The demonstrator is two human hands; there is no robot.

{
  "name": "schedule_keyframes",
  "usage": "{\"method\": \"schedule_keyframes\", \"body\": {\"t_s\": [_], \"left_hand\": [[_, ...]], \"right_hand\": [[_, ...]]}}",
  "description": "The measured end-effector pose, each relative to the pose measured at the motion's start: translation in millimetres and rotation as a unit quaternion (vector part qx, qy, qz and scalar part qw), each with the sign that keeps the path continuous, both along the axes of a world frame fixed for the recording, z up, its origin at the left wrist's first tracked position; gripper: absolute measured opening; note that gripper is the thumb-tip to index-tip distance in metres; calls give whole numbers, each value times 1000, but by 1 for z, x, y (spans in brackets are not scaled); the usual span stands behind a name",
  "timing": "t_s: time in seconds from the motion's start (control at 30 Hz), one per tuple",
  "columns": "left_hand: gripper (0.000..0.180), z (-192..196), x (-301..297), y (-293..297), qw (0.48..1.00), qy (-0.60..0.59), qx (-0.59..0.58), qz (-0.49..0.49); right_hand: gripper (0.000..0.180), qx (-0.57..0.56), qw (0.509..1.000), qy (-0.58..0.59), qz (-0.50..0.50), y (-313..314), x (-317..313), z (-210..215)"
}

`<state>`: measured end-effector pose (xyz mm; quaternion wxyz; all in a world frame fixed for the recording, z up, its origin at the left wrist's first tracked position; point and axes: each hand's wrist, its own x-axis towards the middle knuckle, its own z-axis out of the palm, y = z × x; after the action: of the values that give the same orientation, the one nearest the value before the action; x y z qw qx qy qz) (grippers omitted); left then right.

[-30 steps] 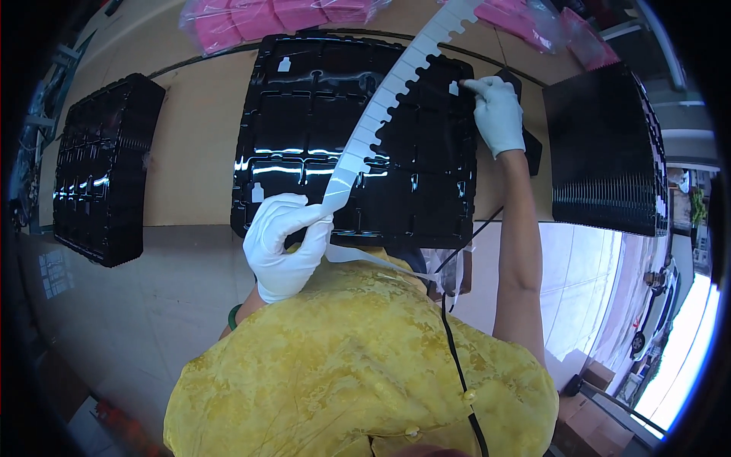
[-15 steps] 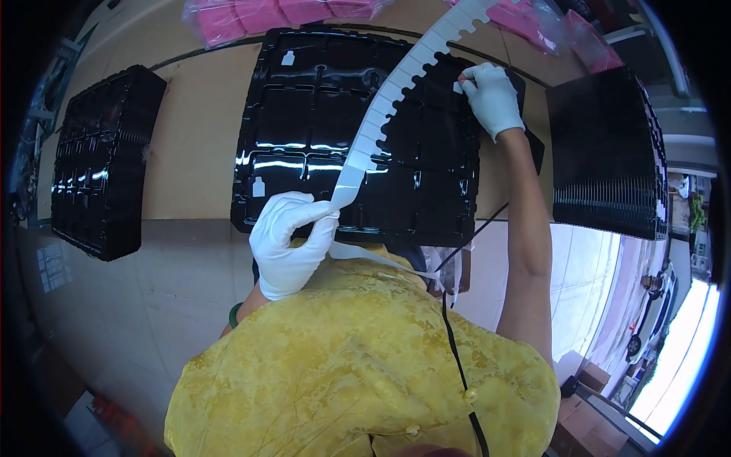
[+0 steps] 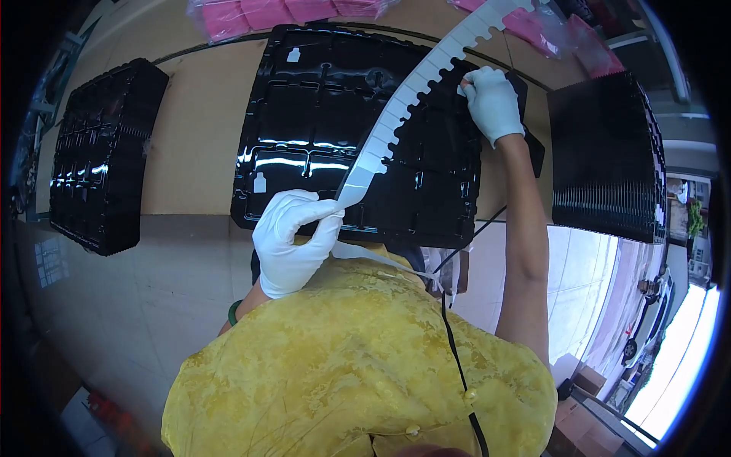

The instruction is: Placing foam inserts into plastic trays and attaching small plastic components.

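My left hand, in a white glove, grips the near end of a long white notched strip that runs diagonally up and to the right over a glossy black compartment tray. My right hand, also gloved, reaches out to the tray's far right part and pinches a small white piece right beside the strip. A few small white pieces lie in the tray's compartments, one near the front left and one at the back.
A second black tray lies at the left of the wooden table. A stack of black trays stands at the right. Pink bags lie along the far edge. A black cable hangs down my yellow top.
My right hand has moved up and a little to the right along the tray's far side. The strip has swung slightly with it. My left hand has stayed nearly in place.
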<state>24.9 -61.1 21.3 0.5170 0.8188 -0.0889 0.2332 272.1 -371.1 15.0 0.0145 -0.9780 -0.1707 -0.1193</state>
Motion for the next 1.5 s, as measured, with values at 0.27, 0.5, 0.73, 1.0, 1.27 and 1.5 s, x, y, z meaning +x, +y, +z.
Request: {"method": "schedule_keyframes", "body": {"t_s": [0.27, 0.5, 0.73, 1.0, 1.27, 1.5], "left_hand": [[20, 1, -3, 0, 1000, -6, 3, -4], [19, 3, -8, 1, 1000, -14, 4, -2], [20, -3, -8, 0, 999, 14, -26, -15], [20, -5, -6, -14, 997, 55, -34, -47], [19, -8, -4, -21, 996, 56, -2, -62], [15, -17, 3, -25, 983, 7, 84, -161]], "right_hand": [[16, 6, 1000, -19, -7, 1, -16, 4], [21, 152, 984, 35, -91, -10, -29, -2], [31, 316, 905, 106, -266, -60, -184, 57], [26, 435, 743, 307, -406, -159, -311, -134], [40, 297, 818, 177, -459, -197, -325, -287], [26, 333, 827, -307, -333, -70, -274, 19]]}}
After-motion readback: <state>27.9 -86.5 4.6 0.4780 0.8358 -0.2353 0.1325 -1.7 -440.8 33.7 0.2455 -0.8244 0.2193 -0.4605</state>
